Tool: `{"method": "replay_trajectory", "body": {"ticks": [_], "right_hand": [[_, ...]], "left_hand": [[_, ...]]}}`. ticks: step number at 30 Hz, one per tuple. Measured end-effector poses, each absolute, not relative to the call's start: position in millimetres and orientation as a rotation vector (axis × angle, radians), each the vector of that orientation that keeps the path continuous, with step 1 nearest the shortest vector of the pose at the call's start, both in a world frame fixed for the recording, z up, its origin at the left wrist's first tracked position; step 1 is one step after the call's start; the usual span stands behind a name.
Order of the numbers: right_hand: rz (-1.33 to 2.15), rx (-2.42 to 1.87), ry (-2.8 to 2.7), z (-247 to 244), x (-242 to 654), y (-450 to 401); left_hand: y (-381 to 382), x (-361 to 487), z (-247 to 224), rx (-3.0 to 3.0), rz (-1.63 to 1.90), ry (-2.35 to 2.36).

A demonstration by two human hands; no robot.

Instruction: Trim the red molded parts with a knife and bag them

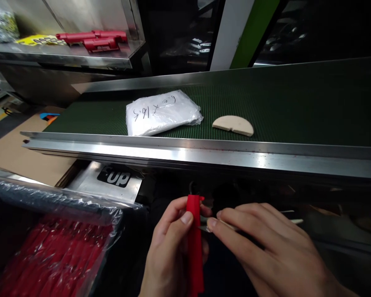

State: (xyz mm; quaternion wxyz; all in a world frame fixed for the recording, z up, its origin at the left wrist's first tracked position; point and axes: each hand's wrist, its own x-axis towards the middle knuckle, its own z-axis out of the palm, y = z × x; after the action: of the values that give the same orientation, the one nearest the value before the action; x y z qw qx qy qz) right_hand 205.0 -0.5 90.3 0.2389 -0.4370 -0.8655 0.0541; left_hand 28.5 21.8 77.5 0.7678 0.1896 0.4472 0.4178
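Note:
My left hand [168, 251] grips a long red plastic part [194, 243], held upright below the conveyor's front edge. My right hand [266, 247] pinches a thin pale blade-like tool [292, 221] and presses its tip against the red part's side near the top. Both hands are close together at the bottom centre of the head view. A small dark loop shows at the red part's upper end.
A green conveyor belt [297, 103] with a steel rail [204, 150] carries a packet of clear bags [162, 112] and a beige half-disc [233, 125]. A plastic-lined bin of red parts [49, 255] sits bottom left. More red parts [95, 40] lie on a steel shelf.

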Motion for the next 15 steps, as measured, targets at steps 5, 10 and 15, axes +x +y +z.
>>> {"method": "replay_trajectory", "body": {"ticks": [5,10,15], "right_hand": [[0.056,-1.171,-2.388,84.6,200.2,-8.2],[0.034,-1.149,-2.406,80.2,199.2,-17.6],[0.01,-1.155,-2.391,79.4,194.3,-21.0]], "left_hand": [[30.1,28.3,80.4,0.45,0.964,0.947],[35.3,26.1,77.8,0.546,0.961,0.892],[39.4,27.5,79.5,0.549,0.979,0.91]]}}
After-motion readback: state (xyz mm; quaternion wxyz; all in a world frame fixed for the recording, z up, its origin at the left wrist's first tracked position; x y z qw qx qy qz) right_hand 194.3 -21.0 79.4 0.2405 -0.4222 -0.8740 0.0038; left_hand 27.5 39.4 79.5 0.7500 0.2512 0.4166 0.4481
